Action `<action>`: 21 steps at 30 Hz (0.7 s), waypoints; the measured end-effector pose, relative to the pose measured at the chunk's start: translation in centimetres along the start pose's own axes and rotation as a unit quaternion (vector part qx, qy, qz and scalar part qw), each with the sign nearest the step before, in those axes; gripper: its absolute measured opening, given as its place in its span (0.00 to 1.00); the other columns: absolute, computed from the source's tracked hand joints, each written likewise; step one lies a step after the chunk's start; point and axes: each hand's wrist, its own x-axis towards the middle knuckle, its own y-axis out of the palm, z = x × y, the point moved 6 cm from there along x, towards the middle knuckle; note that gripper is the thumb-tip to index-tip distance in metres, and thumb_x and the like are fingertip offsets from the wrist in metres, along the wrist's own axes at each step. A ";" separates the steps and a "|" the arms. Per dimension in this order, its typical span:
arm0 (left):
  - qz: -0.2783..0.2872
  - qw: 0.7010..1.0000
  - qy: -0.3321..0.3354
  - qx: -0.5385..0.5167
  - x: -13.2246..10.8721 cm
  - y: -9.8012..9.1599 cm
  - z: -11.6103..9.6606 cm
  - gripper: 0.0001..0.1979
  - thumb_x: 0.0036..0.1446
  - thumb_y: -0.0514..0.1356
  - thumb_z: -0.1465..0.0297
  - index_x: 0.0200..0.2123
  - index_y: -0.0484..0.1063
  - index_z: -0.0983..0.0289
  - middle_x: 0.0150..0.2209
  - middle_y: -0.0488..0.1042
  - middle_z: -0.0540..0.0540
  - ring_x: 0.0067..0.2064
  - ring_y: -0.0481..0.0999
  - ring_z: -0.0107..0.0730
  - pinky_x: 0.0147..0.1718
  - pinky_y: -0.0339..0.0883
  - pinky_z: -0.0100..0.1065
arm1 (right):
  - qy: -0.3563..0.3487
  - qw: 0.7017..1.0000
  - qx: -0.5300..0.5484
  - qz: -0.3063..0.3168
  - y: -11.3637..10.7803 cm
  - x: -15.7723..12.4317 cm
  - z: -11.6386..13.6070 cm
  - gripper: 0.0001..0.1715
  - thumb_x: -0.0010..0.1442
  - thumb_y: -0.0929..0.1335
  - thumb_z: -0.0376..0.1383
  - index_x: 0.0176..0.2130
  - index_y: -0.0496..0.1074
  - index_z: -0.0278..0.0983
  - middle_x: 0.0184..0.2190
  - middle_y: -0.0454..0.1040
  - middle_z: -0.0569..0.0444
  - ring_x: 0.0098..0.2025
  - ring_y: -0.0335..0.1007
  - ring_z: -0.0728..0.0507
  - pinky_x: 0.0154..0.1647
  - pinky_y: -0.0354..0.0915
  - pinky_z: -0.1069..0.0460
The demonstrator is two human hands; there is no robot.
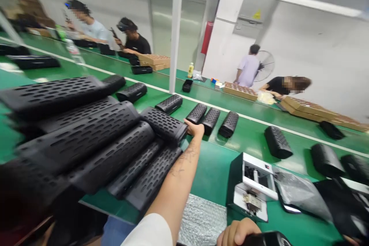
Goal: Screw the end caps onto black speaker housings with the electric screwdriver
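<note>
- far left, back: green counter [95, 59] with a white stripe, 2 black speakers [33, 62] on its near section, 1 clear plastic bottle [75, 52] standing beside them
- left foreground: pile of 7 large black perforated speakers [77, 142], blurred, overlapping, count approximate
- behind the pile: 1 more black speaker [113, 83] touching its back edge
- back left: 2 co-workers [132, 38] seated at the far counter, each raising a dark object
- middle row: 5 black perforated speakers [196, 113] lying in a line, tilted, just beside one another
- left hand [194, 127]: arm stretched forward, tattooed forearm, white sleeve at the bottom; fingers [187, 122] against the right end of the nearest pile speaker [164, 125]; whether it grips, cannot tell
- centre bottom: 1 silver foil bubble mat [201, 221] under the left forearm's right side
- back centre: 1 yellow-capped bottle [190, 70], 1 red cylinder [206, 37] by the wall
- right hand [236, 233]: at bottom edge, fingers curled round 1 black speaker [266, 239], mostly cut off by the frame
- right of centre: 1 open white-and-black machine [250, 186] on the counter, exact kind unclear
- back right: 2 co-workers [248, 67], 1 standing by a floor fan [263, 65], 1 bent over cardboard trays [311, 109]
- far right: 1 clear plastic bag [300, 196], 4 more black speakers [327, 160] on the counter
</note>
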 end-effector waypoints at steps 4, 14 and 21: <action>0.021 0.999 -0.026 -0.035 1.7 0.6 -0.4 0.64 0.48 0.71 0.79 0.85 0.47 0.68 0.79 0.63 0.82 0.81 0.67 0.68 0.78 0.62 0.60 | -0.036 0.999 -0.036 -0.016 0.2 -2.6 2.3 0.22 0.69 0.78 0.58 0.55 0.80 0.52 0.47 0.84 0.49 0.52 0.83 0.35 0.40 0.83 0.44; 0.010 0.994 -0.021 -0.106 -1.4 -1.7 -1.8 0.50 0.49 0.77 0.79 0.73 0.61 0.69 0.69 0.73 0.77 0.75 0.74 0.63 0.74 0.69 0.54 | -0.081 0.996 0.021 -0.025 1.6 -3.9 2.9 0.24 0.67 0.73 0.63 0.42 0.75 0.47 0.17 0.58 0.63 0.15 0.56 0.46 0.15 0.66 0.46; 0.003 0.978 0.076 -0.192 -6.5 -8.0 -5.8 0.53 0.55 0.79 0.74 0.77 0.56 0.66 0.75 0.68 0.73 0.76 0.75 0.51 0.77 0.70 0.45 | -0.113 0.983 0.025 -0.143 -3.1 -4.6 7.5 0.12 0.71 0.74 0.48 0.45 0.80 0.44 0.22 0.72 0.59 0.20 0.71 0.45 0.27 0.77 0.46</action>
